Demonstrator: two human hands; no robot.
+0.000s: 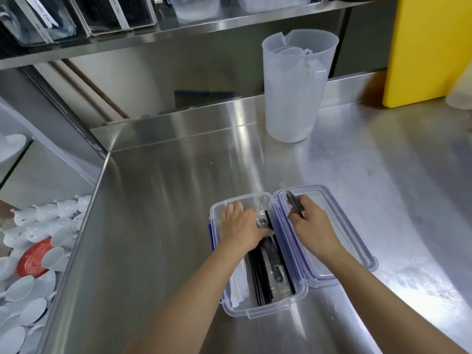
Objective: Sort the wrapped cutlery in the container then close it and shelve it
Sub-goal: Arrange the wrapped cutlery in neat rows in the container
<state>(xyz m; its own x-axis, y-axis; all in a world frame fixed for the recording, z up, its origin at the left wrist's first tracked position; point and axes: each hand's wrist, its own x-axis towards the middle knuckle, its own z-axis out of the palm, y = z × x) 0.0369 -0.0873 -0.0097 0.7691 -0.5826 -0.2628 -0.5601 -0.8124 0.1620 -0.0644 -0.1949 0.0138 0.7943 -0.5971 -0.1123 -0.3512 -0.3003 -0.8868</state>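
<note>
A clear plastic container [265, 309] with blue seals lies open on the steel counter. Its lid [357, 251] rests flat on the counter to the right of it. Inside the box lie wrapped black cutlery [268, 272] and white wrapped pieces [238, 284] along its left side. My left hand [241, 226] is down inside the far end of the box, fingers spread over the contents. My right hand [313, 226] hovers over the lid, closed around one wrapped black utensil [293, 203] that points away from me.
A tall translucent jug [293, 88] stands at the back of the steel counter [166, 200]. A yellow board [429, 47] leans at the far right. Storage bins sit on the shelf [153, 39] above. White cups and a red plate [35, 256] fill the lower left.
</note>
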